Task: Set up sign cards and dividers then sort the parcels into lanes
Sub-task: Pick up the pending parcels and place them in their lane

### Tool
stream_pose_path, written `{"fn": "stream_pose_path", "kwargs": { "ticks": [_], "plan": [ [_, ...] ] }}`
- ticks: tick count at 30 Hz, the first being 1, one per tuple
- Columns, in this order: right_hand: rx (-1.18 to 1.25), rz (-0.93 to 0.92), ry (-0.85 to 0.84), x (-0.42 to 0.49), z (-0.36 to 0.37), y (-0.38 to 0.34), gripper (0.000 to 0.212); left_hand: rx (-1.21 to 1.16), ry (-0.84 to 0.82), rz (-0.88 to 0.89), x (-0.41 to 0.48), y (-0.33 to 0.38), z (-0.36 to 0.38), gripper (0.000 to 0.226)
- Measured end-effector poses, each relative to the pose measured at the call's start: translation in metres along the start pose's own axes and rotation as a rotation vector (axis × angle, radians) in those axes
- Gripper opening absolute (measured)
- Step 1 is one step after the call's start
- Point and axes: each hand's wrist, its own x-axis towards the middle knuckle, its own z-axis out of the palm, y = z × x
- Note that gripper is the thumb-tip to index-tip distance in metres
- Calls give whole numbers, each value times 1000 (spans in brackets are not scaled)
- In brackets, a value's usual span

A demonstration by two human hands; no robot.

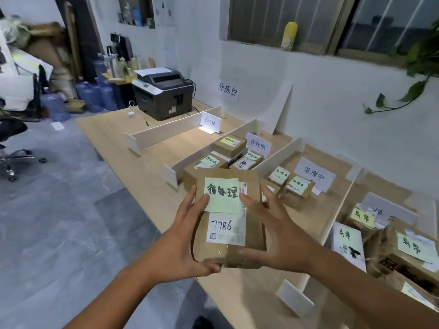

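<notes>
Head view. Holds a brown parcel (pixel 228 224) up over the near edge of the bench (pixel 133 143), gripping it with the left hand (pixel 187 236) curled round its left side, thumb on the green sticky note (pixel 222 194), and with the right hand (pixel 278 231) wrapped round its right side. Below the note, a white label (pixel 225 227) reading 7786. Behind, between white dividers (pixel 276 156), other parcels (pixel 229 144) in a lane with a sign card (pixel 258 144) at its far end. Far back on the bench, a printer (pixel 164 92).

Matt brown cardboard parcel (pixel 228 219) with paper sticky note (pixel 222 198); smooth pale wood-look table (pixel 123 136); matt white dividers (pixel 166 132).
</notes>
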Motion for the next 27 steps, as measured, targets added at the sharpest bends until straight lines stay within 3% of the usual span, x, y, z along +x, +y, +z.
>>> {"fn": "stream_pose_path", "kwargs": {
  "ticks": [5, 17, 27],
  "plan": [
    [3, -19, -72, 75, 27, 17, 124, 6, -19, -36, 36, -60, -36, 140],
    [106, 139, -83, 270, 79, 100, 115, -56, -220, -94, 194, -243, -83, 141],
    [116, 287, -83, 356, 102, 126, 112, -85, -353, -48, 269, -349, -94, 129]
  ]
}}
